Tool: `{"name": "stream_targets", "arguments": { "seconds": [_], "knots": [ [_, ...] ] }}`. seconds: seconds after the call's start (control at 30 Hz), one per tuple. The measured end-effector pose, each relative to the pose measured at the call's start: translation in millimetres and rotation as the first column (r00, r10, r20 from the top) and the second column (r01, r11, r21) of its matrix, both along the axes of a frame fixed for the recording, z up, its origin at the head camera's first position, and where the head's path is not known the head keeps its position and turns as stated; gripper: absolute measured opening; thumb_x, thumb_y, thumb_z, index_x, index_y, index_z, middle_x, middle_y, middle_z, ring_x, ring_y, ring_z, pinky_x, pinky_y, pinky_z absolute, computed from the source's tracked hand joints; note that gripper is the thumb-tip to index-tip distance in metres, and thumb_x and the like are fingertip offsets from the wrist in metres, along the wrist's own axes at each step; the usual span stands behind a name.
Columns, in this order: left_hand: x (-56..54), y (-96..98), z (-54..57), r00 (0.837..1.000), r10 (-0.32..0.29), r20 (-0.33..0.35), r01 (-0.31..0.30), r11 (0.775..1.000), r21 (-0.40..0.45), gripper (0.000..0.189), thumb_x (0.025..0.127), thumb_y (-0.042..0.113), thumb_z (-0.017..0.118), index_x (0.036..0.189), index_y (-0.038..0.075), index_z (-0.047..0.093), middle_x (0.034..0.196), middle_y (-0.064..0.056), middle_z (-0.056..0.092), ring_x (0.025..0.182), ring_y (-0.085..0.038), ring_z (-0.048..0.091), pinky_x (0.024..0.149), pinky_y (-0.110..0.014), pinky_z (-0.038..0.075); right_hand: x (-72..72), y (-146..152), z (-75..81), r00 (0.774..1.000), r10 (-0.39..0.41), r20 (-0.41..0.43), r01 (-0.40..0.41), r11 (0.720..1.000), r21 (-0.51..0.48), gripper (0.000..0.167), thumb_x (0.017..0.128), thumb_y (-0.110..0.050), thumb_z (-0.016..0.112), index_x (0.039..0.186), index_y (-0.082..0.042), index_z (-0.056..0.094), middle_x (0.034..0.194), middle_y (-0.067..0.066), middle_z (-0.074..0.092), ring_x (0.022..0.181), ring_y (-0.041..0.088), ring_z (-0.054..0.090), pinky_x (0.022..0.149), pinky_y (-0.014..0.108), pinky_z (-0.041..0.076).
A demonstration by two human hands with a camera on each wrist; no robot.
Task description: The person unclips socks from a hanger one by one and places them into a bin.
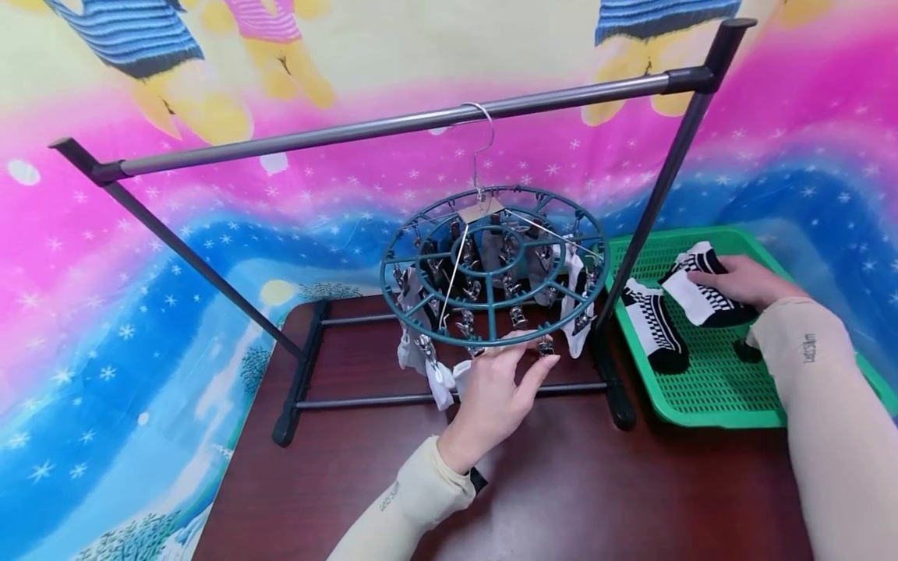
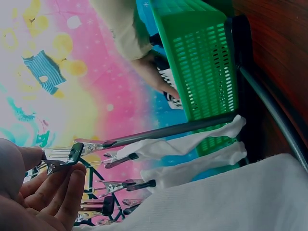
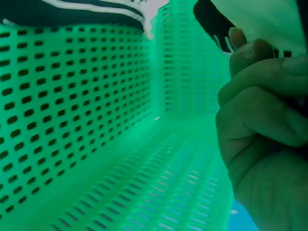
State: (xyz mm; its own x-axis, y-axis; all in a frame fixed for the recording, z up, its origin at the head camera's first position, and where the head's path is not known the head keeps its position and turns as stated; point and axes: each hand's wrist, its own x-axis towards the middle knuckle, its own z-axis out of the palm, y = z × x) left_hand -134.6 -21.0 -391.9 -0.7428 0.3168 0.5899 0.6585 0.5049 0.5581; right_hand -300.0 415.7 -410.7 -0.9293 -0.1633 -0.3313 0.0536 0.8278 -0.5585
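A round green drying hanger (image 1: 493,319) with metal clips hangs by its hook from the rack's bar. At its near rim my left hand (image 1: 494,393) pinches one of the clips (image 2: 65,158) between thumb and fingers. White and grey socks (image 1: 577,304) hang from other clips around the ring. Over the green basket (image 1: 715,419), my right hand (image 1: 754,280) grips a black-and-white checked sock (image 1: 691,296). A matching sock (image 1: 655,327) lies to the left inside the basket. Part of the held sock is hidden behind the fingers in the right wrist view.
A metal garment rack (image 1: 393,126) stands on the dark red table (image 1: 554,483), its right leg close beside the basket. Behind it hangs a colourful printed cloth (image 1: 175,296). Another small dark item (image 1: 747,351) lies in the basket below my right wrist.
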Motion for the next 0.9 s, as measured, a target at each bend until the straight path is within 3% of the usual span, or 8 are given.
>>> {"name": "stream_targets", "arguments": {
  "seconds": [0.07, 0.23, 0.3, 0.4, 0.7, 0.9],
  "knots": [
    [0.4, 1.1, -0.5, 1.0, -0.01, -0.001, 0.01, 1.0, -0.007, 0.033, 0.099, 0.027, 0.071, 0.125, 0.007, 0.071, 0.122, -0.006, 0.075, 0.11, -0.017, 0.072, 0.091, -0.026, 0.058, -0.5, 6, -7.5, 1.0, 0.007, 0.0, -0.007, 0.999, 0.033, 0.099, 0.107, -0.061, 0.036, 0.154, 0.021, 0.009, 0.146, 0.049, 0.033, 0.132, 0.063, 0.039, 0.105, 0.074, 0.036],
    [0.3, 0.0, 0.2, 1.0, 0.004, -0.007, -0.004, 1.0, 0.001, 0.034, 0.099, 0.027, 0.072, 0.125, 0.006, 0.072, 0.122, -0.007, 0.075, 0.113, -0.018, 0.072, 0.095, -0.029, 0.057, -8.8, 14, -22.3, 1.0, 0.003, 0.001, -0.003, 0.999, 0.051, 0.1, 0.106, -0.064, 0.032, 0.155, 0.02, 0.007, 0.149, 0.049, 0.03, 0.135, 0.066, 0.032, 0.107, 0.076, 0.031],
    [0.1, -1.0, 0.6, 1.0, 0.014, -0.014, -0.014, 1.0, -0.002, 0.033, 0.098, 0.027, 0.073, 0.124, 0.006, 0.072, 0.122, -0.006, 0.075, 0.113, -0.018, 0.072, 0.095, -0.029, 0.058, -11.9, 15, -25.7, 1.0, 0.01, 0.009, -0.011, 0.998, 0.061, 0.101, 0.106, -0.066, 0.031, 0.155, 0.019, 0.005, 0.152, 0.051, 0.02, 0.138, 0.069, 0.022, 0.109, 0.077, 0.027],
    [-0.2, -1.6, 0.5, 1.0, 0.017, -0.022, -0.017, 1.0, -0.009, 0.032, 0.098, 0.026, 0.073, 0.123, 0.006, 0.072, 0.121, -0.006, 0.075, 0.11, -0.017, 0.072, 0.092, -0.027, 0.058, -13.9, 18, -30.8, 1.0, 0.026, 0.014, -0.027, 0.998, 0.061, 0.1, 0.106, -0.065, 0.03, 0.156, 0.018, 0.003, 0.153, 0.051, 0.016, 0.138, 0.07, 0.018, 0.109, 0.079, 0.025],
    [-1.8, -2.8, 1.1, 1.0, 0.008, -0.023, -0.009, 1.0, -0.014, 0.033, 0.098, 0.025, 0.073, 0.126, 0.006, 0.071, 0.122, -0.007, 0.075, 0.105, -0.018, 0.073, 0.087, -0.024, 0.057, -13.9, 20, -47.6, 0.997, 0.065, 0.051, -0.069, 0.995, 0.072, 0.093, 0.109, -0.058, 0.031, 0.155, 0.018, 0.006, 0.15, 0.051, 0.022, 0.135, 0.07, 0.025, 0.107, 0.078, 0.028],
    [-1.9, -4.0, 0.7, 1.0, 0.013, -0.014, -0.013, 1.0, -0.012, 0.033, 0.097, 0.023, 0.074, 0.125, 0.006, 0.071, 0.122, -0.007, 0.075, 0.105, -0.02, 0.073, 0.085, -0.025, 0.058, -13.8, 23, -54.7, 0.992, 0.081, 0.099, -0.091, 0.99, 0.103, 0.1, 0.107, -0.058, 0.04, 0.153, 0.021, -0.002, 0.152, 0.052, 0.008, 0.138, 0.072, 0.01, 0.111, 0.079, 0.019]
  ]
}}
